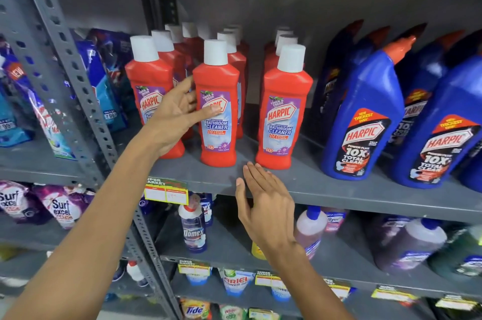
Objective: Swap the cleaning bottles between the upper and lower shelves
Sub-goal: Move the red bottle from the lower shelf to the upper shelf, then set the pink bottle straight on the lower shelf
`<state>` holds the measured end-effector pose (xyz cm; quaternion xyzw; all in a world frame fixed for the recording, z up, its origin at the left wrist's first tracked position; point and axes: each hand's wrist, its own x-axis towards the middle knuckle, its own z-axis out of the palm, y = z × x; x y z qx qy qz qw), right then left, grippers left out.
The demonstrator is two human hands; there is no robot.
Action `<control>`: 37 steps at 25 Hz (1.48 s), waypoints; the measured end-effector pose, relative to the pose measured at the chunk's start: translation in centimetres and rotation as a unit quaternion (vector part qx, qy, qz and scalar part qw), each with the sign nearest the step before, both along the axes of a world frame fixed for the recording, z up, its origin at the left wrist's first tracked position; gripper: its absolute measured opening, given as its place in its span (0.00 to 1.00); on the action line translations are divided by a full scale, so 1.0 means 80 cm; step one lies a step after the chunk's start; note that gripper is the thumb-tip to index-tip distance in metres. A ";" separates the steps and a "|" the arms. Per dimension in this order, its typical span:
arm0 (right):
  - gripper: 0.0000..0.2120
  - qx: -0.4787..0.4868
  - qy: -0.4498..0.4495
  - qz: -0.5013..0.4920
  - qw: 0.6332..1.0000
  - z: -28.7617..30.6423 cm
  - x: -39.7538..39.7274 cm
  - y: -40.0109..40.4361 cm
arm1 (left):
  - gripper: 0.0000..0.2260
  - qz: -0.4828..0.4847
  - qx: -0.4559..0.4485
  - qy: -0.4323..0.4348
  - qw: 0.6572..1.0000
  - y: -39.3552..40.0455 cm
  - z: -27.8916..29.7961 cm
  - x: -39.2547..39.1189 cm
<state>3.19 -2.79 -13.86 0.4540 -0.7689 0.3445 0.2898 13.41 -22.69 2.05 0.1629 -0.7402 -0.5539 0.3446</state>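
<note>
Several red Harpic bathroom-cleaner bottles with white caps stand in rows on the upper shelf (326, 189). My left hand (177, 113) is spread against the left side of the middle front red bottle (217, 100), thumb on its label, fingers apart and not closed around it. Another front red bottle (284, 111) stands to its right. My right hand (266, 205) hovers flat and empty at the shelf's front edge, just below that bottle. On the lower shelf (229, 257) stand a Domex bottle (193, 228) and a white bottle with a blue cap (310, 228).
Big blue Harpic bottles (362, 116) fill the upper shelf's right side. Detergent pouches (101, 79) sit left of the perforated grey upright (86, 100). A yellow price tag (167, 193) hangs on the shelf edge. Large dark bottles (409, 246) stand lower right. Ariel and Tide packs lie below.
</note>
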 end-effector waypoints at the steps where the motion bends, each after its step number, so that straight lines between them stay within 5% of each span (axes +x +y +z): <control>1: 0.19 -0.002 0.001 0.000 1.000 0.000 0.000 0.000 | 0.36 0.000 0.002 0.001 1.000 0.000 -0.001 0.000; 10: 0.18 0.005 -0.003 0.008 1.000 0.001 0.001 0.001 | 0.36 -0.018 0.041 0.008 0.999 0.013 -0.005 0.007; 15: 0.17 0.003 -0.033 0.061 0.998 0.005 -0.002 0.009 | 0.42 0.104 -0.028 -0.081 0.991 0.069 -0.031 0.052; 19: 0.16 -0.114 -0.102 0.128 0.980 -0.001 0.000 0.063 | 0.18 0.309 -0.154 -0.055 0.937 0.188 -0.107 0.099; 21: 0.16 -0.132 -0.101 0.152 0.974 -0.025 -0.001 0.111 | 0.08 0.251 -0.131 -0.041 0.958 0.245 -0.158 0.095; 25: 0.14 -0.064 -0.148 0.116 0.980 -0.120 -0.039 0.211 | 0.09 0.113 0.031 -0.139 0.983 0.304 -0.278 0.042; 31: 0.22 0.071 -0.272 -0.020 0.959 -0.259 -0.147 0.303 | 0.26 0.116 0.125 -0.157 0.973 0.365 -0.387 -0.100; 37: 0.25 0.152 -0.234 -0.024 0.960 -0.365 -0.233 0.301 | 0.26 0.185 0.152 -0.131 0.962 0.359 -0.448 -0.187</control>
